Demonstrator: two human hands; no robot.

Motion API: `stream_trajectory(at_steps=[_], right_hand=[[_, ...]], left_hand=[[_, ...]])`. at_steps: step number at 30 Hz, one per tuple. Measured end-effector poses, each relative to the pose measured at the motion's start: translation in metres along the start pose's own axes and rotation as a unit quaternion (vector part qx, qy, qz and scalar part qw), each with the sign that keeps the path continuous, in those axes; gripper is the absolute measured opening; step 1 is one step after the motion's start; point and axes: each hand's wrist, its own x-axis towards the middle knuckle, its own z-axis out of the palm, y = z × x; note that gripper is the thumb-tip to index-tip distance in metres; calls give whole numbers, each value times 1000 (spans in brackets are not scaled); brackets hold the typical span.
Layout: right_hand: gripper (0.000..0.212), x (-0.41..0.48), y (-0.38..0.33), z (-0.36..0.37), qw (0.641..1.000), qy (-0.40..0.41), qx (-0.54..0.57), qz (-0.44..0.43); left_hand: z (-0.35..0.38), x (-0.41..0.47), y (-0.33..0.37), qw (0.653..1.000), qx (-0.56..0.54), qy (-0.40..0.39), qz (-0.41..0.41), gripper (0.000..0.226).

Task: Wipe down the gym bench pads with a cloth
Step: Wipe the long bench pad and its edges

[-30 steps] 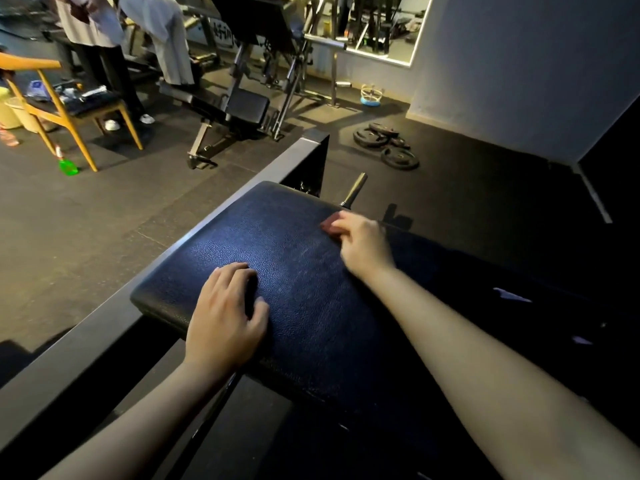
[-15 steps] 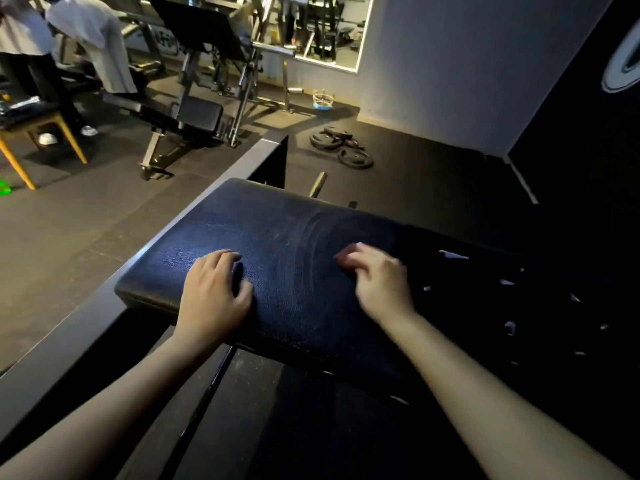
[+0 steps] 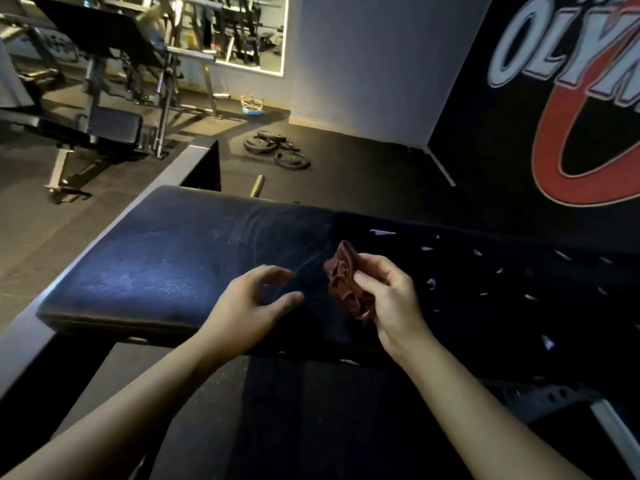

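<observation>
A wide dark blue bench pad (image 3: 166, 258) stretches across the middle of the view, with faint wipe streaks on its surface. My right hand (image 3: 388, 299) is raised above the pad and holds a crumpled dark red cloth (image 3: 346, 280) between its fingers and thumb. Just left of the cloth, my left hand (image 3: 249, 303) hovers above the pad with its fingers loosely curved and holds nothing. The right part of the pad is in shadow and shows several small pale tears (image 3: 431, 282).
A grey metal frame beam (image 3: 180, 168) runs along the pad's left side. Weight plates (image 3: 277, 150) lie on the black floor beyond. Another bench and rack (image 3: 114, 126) stand at the back left. A black wall with a logo (image 3: 554, 98) rises on the right.
Both hands have lifted off the pad. My right hand has raised the cloth and turned it up; my left hand has moved right toward it. The view has shifted right.
</observation>
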Motion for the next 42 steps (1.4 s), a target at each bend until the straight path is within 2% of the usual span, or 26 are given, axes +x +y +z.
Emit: stream_trajectory(at_steps=[3, 6, 8, 10, 12, 14, 18, 20, 22, 24, 25, 27, 29, 31, 33, 35, 37, 39, 40, 42], right_hand=[[32, -17, -14, -12, 976, -23, 168, 136], [36, -31, -20, -26, 958, -43, 206, 197], [45, -36, -23, -41, 966, -63, 158, 197], [51, -38, -28, -58, 983, -88, 32, 157], [47, -38, -32, -75, 983, -82, -119, 116], [37, -34, -34, -95, 975, -70, -188, 94], [26, -27, -32, -144, 982, -112, -122, 94], [25, -23, -29, -168, 984, -116, -81, 104], [25, -19, -27, -188, 986, -103, -46, 120], [26, -15, -25, -201, 989, -51, -22, 138], [26, -12, -24, -205, 988, -8, -8, 153], [24, -10, -23, -208, 983, 63, 13, 171], [30, -9, -22, -210, 985, 69, 12, 158], [35, -9, -22, -209, 989, 63, 2, 137], [27, -7, -18, -209, 988, 84, -17, 126], [18, -1, -14, -216, 986, 116, -48, 109], [12, 9, -13, -233, 980, 154, -102, 70], [7, 19, -16, -253, 962, 175, -211, 19], [10, 23, -16, -260, 940, 181, -291, -1], [23, 29, -10, -262, 862, 205, -463, -24]], left_hand=[[19, 15, 30, 981, -170, -72, -49, 47], [40, 23, 50, 960, -253, -90, -74, 31], [56, 26, 58, 963, -239, -81, -91, 20], [75, 26, 67, 964, -224, -95, -110, 19], [93, 26, 79, 960, -225, -103, -129, 24], [109, 27, 90, 949, -254, -111, -151, 24], [133, 35, 110, 908, -338, -150, -196, 34], [144, 37, 119, 906, -339, -166, -192, 41], [158, 35, 128, 930, -273, -177, -170, 41], [177, 31, 135, 961, -156, -176, -147, 32], [190, 27, 138, 972, -106, -156, -141, 26], [219, 17, 144, 990, -35, -54, -128, 21], [244, 3, 149, 996, 6, 59, -73, 19], [258, -8, 151, 994, 40, 104, 20, 19], [262, -13, 148, 987, 67, 99, 105, 17], [254, -13, 142, 984, 77, 63, 150, 21], [235, -10, 133, 976, 124, 49, 172, 25], [209, 0, 117, 968, 169, 60, 177, 25], [194, 5, 107, 965, 188, 67, 172, 21], [166, 15, 85, 961, 221, 70, 152, 15]])
